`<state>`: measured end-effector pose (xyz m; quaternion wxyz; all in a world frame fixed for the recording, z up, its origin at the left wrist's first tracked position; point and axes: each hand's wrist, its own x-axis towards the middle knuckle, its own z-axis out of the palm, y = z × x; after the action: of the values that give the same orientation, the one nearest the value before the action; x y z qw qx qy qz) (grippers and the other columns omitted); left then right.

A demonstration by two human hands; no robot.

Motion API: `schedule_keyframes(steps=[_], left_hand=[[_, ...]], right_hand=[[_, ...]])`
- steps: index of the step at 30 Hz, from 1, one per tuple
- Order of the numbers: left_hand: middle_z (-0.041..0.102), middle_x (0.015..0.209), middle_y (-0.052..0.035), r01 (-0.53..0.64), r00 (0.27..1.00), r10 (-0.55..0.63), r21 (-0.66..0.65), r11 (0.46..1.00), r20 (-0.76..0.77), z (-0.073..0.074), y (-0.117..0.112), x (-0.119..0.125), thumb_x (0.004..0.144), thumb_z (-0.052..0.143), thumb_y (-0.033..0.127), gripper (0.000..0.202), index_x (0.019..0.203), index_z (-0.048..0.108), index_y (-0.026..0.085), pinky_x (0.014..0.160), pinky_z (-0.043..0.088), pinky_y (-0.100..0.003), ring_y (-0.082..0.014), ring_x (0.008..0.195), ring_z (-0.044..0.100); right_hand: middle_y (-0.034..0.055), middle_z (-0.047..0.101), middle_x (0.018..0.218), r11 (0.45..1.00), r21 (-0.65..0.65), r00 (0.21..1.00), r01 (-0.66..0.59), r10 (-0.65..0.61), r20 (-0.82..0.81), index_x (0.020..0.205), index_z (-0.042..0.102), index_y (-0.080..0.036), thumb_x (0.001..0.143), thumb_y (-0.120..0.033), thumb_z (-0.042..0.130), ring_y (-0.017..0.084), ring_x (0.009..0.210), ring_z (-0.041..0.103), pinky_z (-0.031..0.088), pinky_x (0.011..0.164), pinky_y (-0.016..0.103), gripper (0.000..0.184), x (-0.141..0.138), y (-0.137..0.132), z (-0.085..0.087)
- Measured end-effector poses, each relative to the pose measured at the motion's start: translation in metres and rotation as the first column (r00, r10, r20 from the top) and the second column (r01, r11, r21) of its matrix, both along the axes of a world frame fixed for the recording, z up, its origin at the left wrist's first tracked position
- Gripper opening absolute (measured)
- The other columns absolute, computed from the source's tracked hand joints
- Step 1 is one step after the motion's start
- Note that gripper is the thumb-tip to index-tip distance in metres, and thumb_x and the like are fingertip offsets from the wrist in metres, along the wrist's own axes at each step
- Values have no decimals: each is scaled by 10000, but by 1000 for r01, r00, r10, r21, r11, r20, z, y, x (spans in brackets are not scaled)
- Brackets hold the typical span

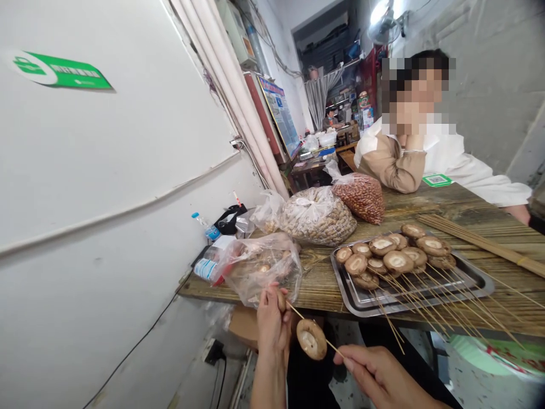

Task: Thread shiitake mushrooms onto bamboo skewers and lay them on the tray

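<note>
Shiitake [312, 339] threaded on bamboo skewer [334, 348], near-left of metal tray [354, 301]; skewer pinched in right hand [378, 372], second shiitake [281, 301] at far end pinched in left hand [271, 322]. Skewered mushrooms [398, 261] piled on tray.

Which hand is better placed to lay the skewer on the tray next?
Probably the right hand: it pinches the skewer and is nearer the tray; the left hand holds a mushroom by the bag.
</note>
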<state>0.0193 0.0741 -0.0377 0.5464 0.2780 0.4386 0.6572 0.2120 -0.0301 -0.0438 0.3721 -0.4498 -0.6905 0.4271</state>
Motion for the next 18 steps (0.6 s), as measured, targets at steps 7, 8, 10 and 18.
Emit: schedule_keyframes(steps=[7,8,10,18], left_hand=[[610,835,-25,-19,999,18,52,998,29,17,-6,4,703,693,489,496,1079,551,198,459,395,-153,-81,601,520],[622,877,-39,-12,999,10,46,999,44,19,-7,4,698,721,428,505,1114,545,202,491,420,-156,-91,644,541],[636,932,-68,9,997,-11,23,1000,72,22,-9,4,695,743,333,482,1113,561,179,538,456,-161,-99,690,559],[651,911,-87,-20,980,33,-66,998,199,26,-10,10,864,519,133,120,889,633,108,750,541,-214,-123,834,626]], right_hand=[[0,503,601,999,-34,1000,-2,1,-11,891,668,-157,931,-473,319,112,562,451,351,513,184,472,-2,2,-1],[-2,501,595,999,-32,1000,0,0,-18,891,669,-157,929,-474,326,109,553,444,345,504,183,469,-3,2,-1],[-3,499,591,1000,-27,1000,7,-7,-29,889,671,-157,928,-474,333,106,542,432,337,495,183,466,-4,2,-2],[-6,480,572,999,-7,999,36,-36,-37,918,671,-167,938,-474,312,106,532,412,343,500,187,472,-1,-2,4]])
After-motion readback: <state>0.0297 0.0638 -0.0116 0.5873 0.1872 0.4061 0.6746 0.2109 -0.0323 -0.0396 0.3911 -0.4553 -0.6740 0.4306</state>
